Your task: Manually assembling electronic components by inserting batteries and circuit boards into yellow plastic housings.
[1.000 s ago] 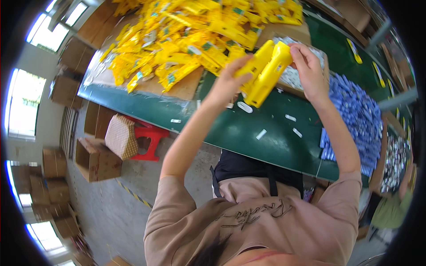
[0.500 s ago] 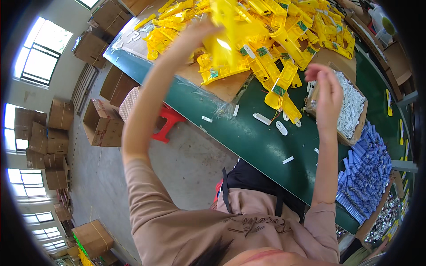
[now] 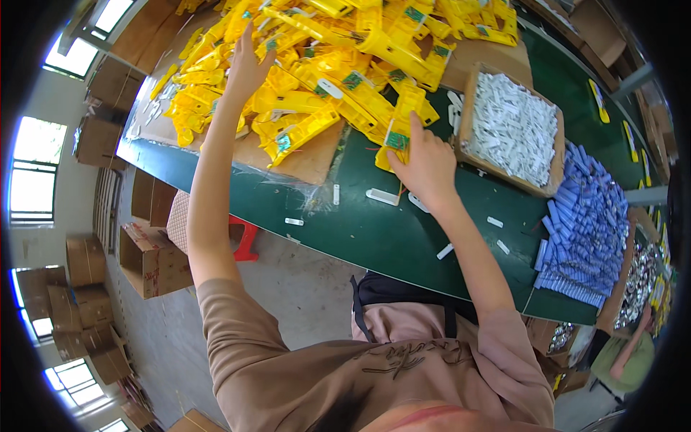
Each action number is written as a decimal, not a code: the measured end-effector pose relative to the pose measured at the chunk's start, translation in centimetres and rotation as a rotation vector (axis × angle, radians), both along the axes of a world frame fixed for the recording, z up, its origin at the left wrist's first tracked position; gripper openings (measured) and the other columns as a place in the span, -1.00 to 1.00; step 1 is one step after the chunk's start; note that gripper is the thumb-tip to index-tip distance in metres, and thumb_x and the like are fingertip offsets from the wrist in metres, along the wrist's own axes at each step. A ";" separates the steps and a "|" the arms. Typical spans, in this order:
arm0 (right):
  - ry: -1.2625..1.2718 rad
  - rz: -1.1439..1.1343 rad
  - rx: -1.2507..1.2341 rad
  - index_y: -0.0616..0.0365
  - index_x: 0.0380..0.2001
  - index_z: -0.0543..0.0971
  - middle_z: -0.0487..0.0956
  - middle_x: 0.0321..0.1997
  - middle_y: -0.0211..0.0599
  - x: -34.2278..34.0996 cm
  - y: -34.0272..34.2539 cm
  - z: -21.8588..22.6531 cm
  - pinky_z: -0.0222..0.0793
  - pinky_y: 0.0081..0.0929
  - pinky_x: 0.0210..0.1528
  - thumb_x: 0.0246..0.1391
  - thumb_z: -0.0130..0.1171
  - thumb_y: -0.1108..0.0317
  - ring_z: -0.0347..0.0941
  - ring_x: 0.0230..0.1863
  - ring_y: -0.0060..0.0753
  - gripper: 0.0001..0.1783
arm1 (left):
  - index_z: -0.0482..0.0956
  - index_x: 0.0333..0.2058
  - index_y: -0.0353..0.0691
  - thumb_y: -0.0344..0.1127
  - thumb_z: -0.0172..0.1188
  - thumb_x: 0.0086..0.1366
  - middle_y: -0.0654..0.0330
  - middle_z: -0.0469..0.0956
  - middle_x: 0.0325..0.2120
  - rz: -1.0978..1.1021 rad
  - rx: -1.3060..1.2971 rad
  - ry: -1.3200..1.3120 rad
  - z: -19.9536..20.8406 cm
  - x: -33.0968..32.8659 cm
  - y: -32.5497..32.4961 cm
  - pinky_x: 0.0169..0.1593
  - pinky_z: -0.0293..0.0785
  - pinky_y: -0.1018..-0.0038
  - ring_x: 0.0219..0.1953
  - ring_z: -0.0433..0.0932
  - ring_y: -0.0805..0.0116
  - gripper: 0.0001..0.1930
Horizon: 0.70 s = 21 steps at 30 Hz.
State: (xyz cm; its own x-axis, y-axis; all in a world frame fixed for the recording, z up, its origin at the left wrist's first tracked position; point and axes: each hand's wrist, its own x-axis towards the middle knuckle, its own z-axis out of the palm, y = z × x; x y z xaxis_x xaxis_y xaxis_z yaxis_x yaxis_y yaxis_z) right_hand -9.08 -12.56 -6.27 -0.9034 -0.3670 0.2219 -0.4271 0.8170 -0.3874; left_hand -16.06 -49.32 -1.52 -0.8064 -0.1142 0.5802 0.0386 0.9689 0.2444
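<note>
A large heap of yellow plastic housings [image 3: 309, 72], many with small green circuit boards, covers the far part of the table. My left hand [image 3: 247, 72] reaches into its left side, thumb and fingers apart among the housings. At the heap's near edge, my right hand [image 3: 430, 167] has thumb and forefinger against a yellow housing [image 3: 404, 108] with a green circuit board [image 3: 396, 140]; the other fingers are curled. Beside that hand on the green table lie a white oblong plastic piece [image 3: 382, 196] and another partly hidden under the wrist.
A cardboard box [image 3: 468, 147] of small white parts stands right of my right hand. Blue wired cylinders [image 3: 586, 223] are piled farther right. Small white pieces [image 3: 294, 222] lie near the table's front edge. A red stool [image 3: 246, 241] and open carton [image 3: 155, 259] stand left.
My left hand has let go of a yellow housing over the heap and moved left. My right hand has come down from the air onto a housing. The view has shifted.
</note>
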 end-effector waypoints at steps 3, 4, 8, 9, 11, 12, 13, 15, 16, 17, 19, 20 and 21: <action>0.315 0.048 -0.045 0.23 0.06 0.33 0.47 -0.37 -0.19 0.0 0.3 -0.4 0.38 -0.20 -0.40 -0.16 0.14 0.33 0.47 -0.38 -0.09 -0.38 | -0.06 0.25 -0.20 -0.21 0.13 0.19 -0.13 0.18 0.14 -0.101 0.145 -0.071 0.6 4.7 4.5 0.15 0.22 0.23 0.12 0.29 -0.02 -0.26; 0.310 0.047 -0.045 0.23 0.06 0.33 0.47 -0.37 -0.19 -0.1 0.4 -0.2 0.38 -0.20 -0.40 -0.16 0.14 0.33 0.47 -0.38 -0.09 -0.38 | -0.05 0.25 -0.21 -0.24 0.14 0.18 -0.13 0.16 0.15 -0.132 0.203 -0.089 1.2 6.5 5.9 0.15 0.22 0.23 0.11 0.29 -0.02 -0.26; 0.072 0.020 -0.294 0.22 0.01 0.39 0.45 -0.28 -0.14 0.3 2.1 1.2 0.37 -0.27 -0.24 -0.07 0.01 0.51 0.44 -0.23 -0.09 -0.52 | 0.20 0.17 -0.19 -0.33 0.09 0.22 0.03 0.46 -0.08 -0.077 0.560 -0.266 1.6 11.3 13.2 0.01 0.35 0.36 -0.04 0.45 0.32 -0.46; 0.148 0.054 -0.403 0.25 -0.01 0.40 0.44 -0.22 -0.10 0.7 2.5 1.3 0.37 -0.29 -0.21 -0.05 -0.01 0.55 0.44 -0.20 -0.08 -0.56 | 0.24 0.14 -0.22 -0.28 0.04 0.26 0.08 0.50 -0.13 -0.143 0.591 -0.401 1.6 12.2 15.5 -0.03 0.36 0.40 -0.07 0.46 0.38 -0.53; 0.304 0.125 -0.620 0.32 -0.05 0.42 0.43 -0.09 -0.01 1.5 3.3 1.6 0.38 -0.33 -0.15 0.00 -0.06 0.62 0.44 -0.15 -0.05 -0.62 | 0.28 0.10 -0.28 -0.17 -0.11 0.35 0.13 0.51 -0.13 -0.310 0.812 -0.582 0.7 12.8 19.7 -0.07 0.38 0.43 -0.09 0.46 0.41 -0.57; 0.311 0.123 -0.624 0.32 -0.05 0.42 0.43 -0.09 -0.01 2.2 3.7 1.9 0.38 -0.33 -0.15 0.00 -0.06 0.62 0.44 -0.15 -0.05 -0.62 | 0.29 0.09 -0.31 -0.11 -0.19 0.39 0.13 0.49 -0.08 -0.415 0.998 -0.628 0.0 12.8 21.6 -0.07 0.38 0.42 -0.07 0.45 0.39 -0.55; 0.266 0.163 -0.769 0.31 -0.04 0.42 0.42 -0.09 -0.02 2.9 4.2 2.2 0.37 -0.35 -0.15 0.01 -0.08 0.63 0.44 -0.16 -0.07 -0.62 | 0.29 0.09 -0.31 -0.11 -0.19 0.39 0.13 0.49 -0.08 -0.420 0.991 -0.625 -0.5 12.8 23.4 -0.07 0.38 0.42 -0.07 0.45 0.39 -0.55; 0.062 0.229 -0.981 0.28 0.07 0.31 0.41 -0.05 -0.06 5.0 5.5 3.0 0.36 -0.43 -0.11 0.05 -0.10 0.61 0.44 -0.14 -0.22 -0.56 | 0.27 0.10 -0.34 -0.06 -0.33 0.42 0.07 0.42 0.01 -0.604 1.389 -0.334 -1.0 12.6 27.1 -0.03 0.38 0.38 -0.02 0.43 0.32 -0.51; 0.073 0.224 -0.983 0.28 0.07 0.31 0.41 -0.05 -0.06 6.1 6.1 3.7 0.36 -0.43 -0.11 0.05 -0.10 0.61 0.44 -0.14 -0.22 -0.56 | 0.27 0.10 -0.34 -0.06 -0.33 0.42 0.07 0.42 0.01 -0.615 1.383 -0.337 -0.6 12.9 28.5 -0.03 0.38 0.38 -0.02 0.43 0.32 -0.51; -0.090 0.257 -1.167 0.26 0.12 0.23 0.39 -0.02 -0.08 7.3 6.8 4.3 0.36 -0.43 -0.09 0.07 -0.09 0.58 0.43 -0.11 -0.28 -0.51 | 0.26 0.11 -0.32 -0.07 -0.33 0.42 0.05 0.38 0.04 -0.666 1.492 -0.239 0.4 13.9 30.1 0.01 0.37 0.35 0.01 0.41 0.28 -0.51; -0.368 0.344 -1.386 0.22 0.22 0.05 0.32 0.10 -0.11 9.2 9.2 5.6 0.34 -0.45 -0.01 0.10 -0.03 0.49 0.39 -0.05 -0.43 -0.38 | 0.21 0.13 -0.30 -0.07 -0.35 0.41 -0.01 0.37 0.04 -0.749 1.704 -0.106 2.7 15.8 33.7 0.09 0.34 0.29 0.04 0.40 0.17 -0.51; -0.359 0.338 -1.392 0.22 0.22 0.05 0.32 0.10 -0.11 9.8 10.5 5.5 0.34 -0.45 -0.01 0.10 -0.03 0.49 0.39 -0.05 -0.43 -0.38 | 0.21 0.13 -0.30 -0.07 -0.35 0.41 -0.01 0.37 0.04 -0.757 1.699 -0.115 3.2 16.4 34.7 0.09 0.34 0.29 0.04 0.40 0.17 -0.51; -0.501 0.418 -1.459 0.22 0.21 0.07 0.32 0.11 -0.11 10.4 11.7 5.2 0.34 -0.47 -0.02 0.10 -0.03 0.47 0.38 -0.03 -0.46 -0.39 | 0.20 0.12 -0.26 -0.08 -0.33 0.41 -0.02 0.39 0.02 -0.796 1.684 -0.102 3.6 16.9 35.5 0.07 0.35 0.30 0.02 0.41 0.19 -0.54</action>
State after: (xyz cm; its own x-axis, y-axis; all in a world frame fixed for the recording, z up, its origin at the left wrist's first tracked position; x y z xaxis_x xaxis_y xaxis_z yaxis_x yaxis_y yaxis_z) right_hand 1.28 -0.81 -1.05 -0.8846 -0.3448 0.3140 -0.1111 -0.4981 -0.8600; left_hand 0.85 -13.82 2.06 -0.9720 -0.0699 0.2245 0.2289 -0.4994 0.8356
